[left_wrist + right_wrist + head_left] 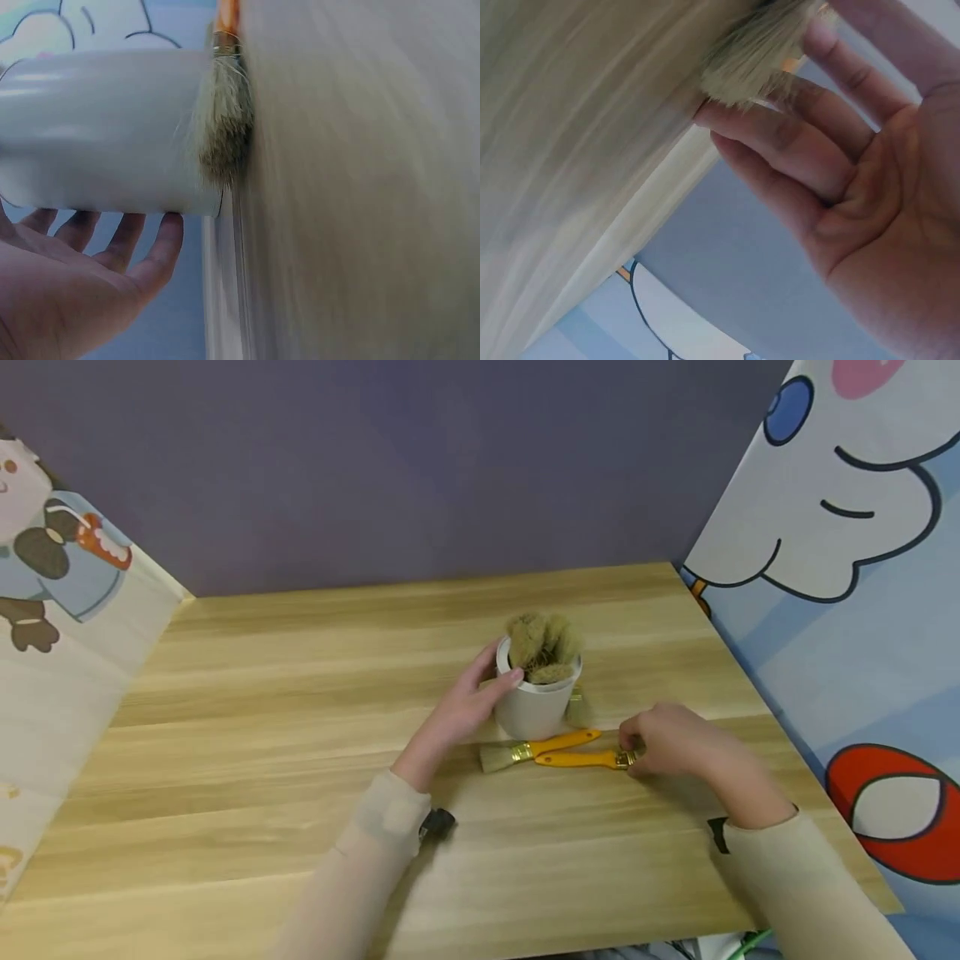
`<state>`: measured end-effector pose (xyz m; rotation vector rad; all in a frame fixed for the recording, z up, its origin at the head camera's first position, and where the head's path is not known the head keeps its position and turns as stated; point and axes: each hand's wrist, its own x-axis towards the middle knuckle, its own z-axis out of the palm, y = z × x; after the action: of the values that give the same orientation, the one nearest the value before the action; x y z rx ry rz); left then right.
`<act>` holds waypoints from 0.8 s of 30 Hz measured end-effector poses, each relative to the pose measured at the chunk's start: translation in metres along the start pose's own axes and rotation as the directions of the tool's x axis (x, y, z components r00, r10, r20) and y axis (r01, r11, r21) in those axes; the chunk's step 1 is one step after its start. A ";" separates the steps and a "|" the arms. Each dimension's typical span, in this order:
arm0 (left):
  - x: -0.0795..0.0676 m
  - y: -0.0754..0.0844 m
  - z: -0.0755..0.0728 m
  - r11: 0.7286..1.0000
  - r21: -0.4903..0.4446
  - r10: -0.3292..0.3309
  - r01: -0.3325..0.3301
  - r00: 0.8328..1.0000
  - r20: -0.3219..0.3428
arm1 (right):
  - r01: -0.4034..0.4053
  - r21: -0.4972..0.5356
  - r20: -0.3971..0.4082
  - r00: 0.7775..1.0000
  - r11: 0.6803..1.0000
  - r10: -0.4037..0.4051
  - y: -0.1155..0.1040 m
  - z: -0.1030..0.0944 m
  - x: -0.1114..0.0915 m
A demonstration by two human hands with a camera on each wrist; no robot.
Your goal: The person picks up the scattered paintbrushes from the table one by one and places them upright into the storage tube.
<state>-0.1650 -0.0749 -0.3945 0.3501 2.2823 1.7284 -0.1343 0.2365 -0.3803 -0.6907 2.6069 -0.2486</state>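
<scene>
A white pot (534, 710) holding fuzzy tan plant-like tufts (542, 647) stands upright on the table. My left hand (468, 697) grips it from the left, thumb over the front near the rim; in the left wrist view the fingers (169, 240) touch its side. In front of the pot lies a paintbrush (558, 742) with a yellow-orange handle, bristles leftward. My right hand (667, 743) pinches a second paintbrush (577, 761) near its metal ferrule, handle pointing left. Its pale bristles (754, 60) show between the fingers in the right wrist view.
Another brush (577, 706), partly hidden, lies by the pot's right side. The wooden table (262, 735) meets a dark grey wall (420, 477) at the back. Cartoon-printed panels (847, 635) stand at both sides. Cables (750, 943) show below the front edge.
</scene>
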 end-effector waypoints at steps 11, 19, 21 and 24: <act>-0.003 0.001 -0.002 1.000 0.019 0.001 -0.002 1.000 0.019 | 0.073 0.109 0.053 0.995 0.991 -0.079 0.009 -0.008 0.003; -0.001 0.000 -0.001 1.000 0.011 -0.008 0.008 1.000 0.025 | 0.002 0.253 0.145 0.989 0.967 -0.040 0.033 -0.032 -0.012; 0.000 0.000 -0.002 1.000 0.006 -0.012 0.012 1.000 0.027 | 0.010 0.249 0.111 0.993 0.969 -0.039 0.035 -0.050 -0.022; 0.002 -0.002 -0.005 1.000 0.004 -0.007 0.007 0.999 0.032 | 0.053 0.146 -0.049 0.998 0.988 -0.047 0.030 -0.086 -0.040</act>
<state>-0.1682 -0.0793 -0.3950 0.3674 2.2622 1.7028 -0.1547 0.2874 -0.2972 -0.7063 2.5843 -0.4729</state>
